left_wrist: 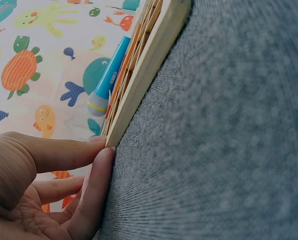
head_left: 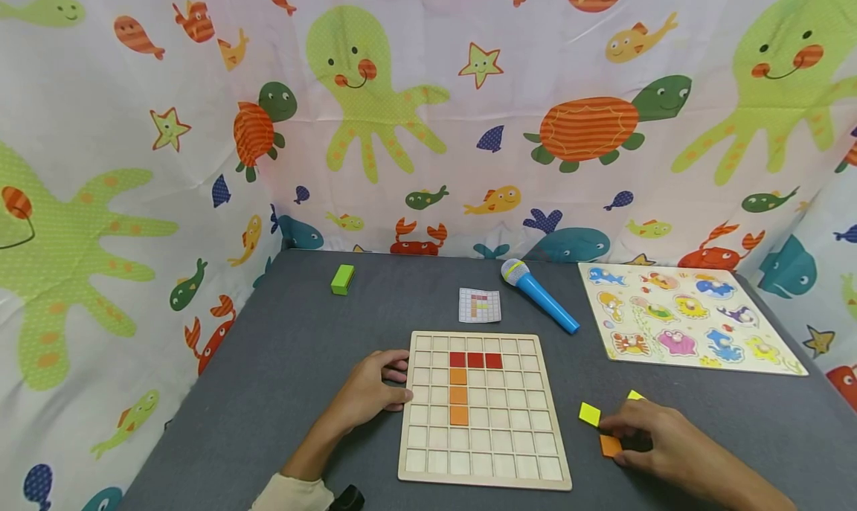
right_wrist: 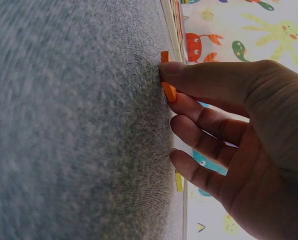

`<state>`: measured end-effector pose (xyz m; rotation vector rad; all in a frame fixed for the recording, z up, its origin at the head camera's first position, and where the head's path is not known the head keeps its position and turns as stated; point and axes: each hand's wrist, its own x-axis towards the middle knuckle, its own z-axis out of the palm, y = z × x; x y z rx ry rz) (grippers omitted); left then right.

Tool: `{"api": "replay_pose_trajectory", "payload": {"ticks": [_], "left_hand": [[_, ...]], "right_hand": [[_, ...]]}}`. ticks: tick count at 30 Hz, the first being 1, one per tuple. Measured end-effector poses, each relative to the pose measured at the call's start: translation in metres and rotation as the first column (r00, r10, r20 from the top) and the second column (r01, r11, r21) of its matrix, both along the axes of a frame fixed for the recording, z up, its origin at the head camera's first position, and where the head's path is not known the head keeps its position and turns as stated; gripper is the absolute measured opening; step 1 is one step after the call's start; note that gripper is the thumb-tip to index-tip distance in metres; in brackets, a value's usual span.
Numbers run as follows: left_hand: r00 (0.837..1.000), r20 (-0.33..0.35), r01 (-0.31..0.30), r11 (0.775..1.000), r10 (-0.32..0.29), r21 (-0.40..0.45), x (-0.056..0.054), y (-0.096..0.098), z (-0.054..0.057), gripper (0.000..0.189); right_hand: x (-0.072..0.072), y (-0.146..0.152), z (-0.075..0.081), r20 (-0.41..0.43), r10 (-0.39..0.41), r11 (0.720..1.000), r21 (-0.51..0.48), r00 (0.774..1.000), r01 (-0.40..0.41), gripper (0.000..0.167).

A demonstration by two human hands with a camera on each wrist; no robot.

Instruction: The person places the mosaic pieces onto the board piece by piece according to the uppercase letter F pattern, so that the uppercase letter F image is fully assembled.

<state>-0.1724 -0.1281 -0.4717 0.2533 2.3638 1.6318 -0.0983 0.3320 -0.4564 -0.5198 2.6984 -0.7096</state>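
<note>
Dark grey and fabric-textured, the counter is enclosed at left, back and right by a white curtain printed with octopuses, turtles, crabs and fish. Far back on the left sits a lime-green rectangular block, well apart from everything else. Nearer the front, the left hand, coming from a cream sleeve, has its grip closed on the left edge of a wooden grid board. That board lies flat in the front middle; three red tiles form a row in its upper part, and three orange tiles run in a column below the leftmost red one. Just behind it lies a small white card printed with a coloured grid, then a blue toy microphone set aslant, its silver head toward the back left. Right of the board, a yellow tile lies close by the right hand, whose grip pinches a loose orange tile low at the counter. This hand partly hides a second yellow tile. Behind, at far right, a sea-animal puzzle board lies flat.
</note>
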Motion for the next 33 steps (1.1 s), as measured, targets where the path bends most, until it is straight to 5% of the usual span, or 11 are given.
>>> {"api": "replay_pose_trajectory", "payload": {"ticks": [33], "left_hand": [[1.0,-0.022,0.002,1.0,-0.002,-0.013,0.002,-0.001,0.001,0.066]], "right_hand": [[-0.003,-0.026,0.009,-0.132,0.042,0.999,-0.004,0.99,-0.043,0.031]]}}
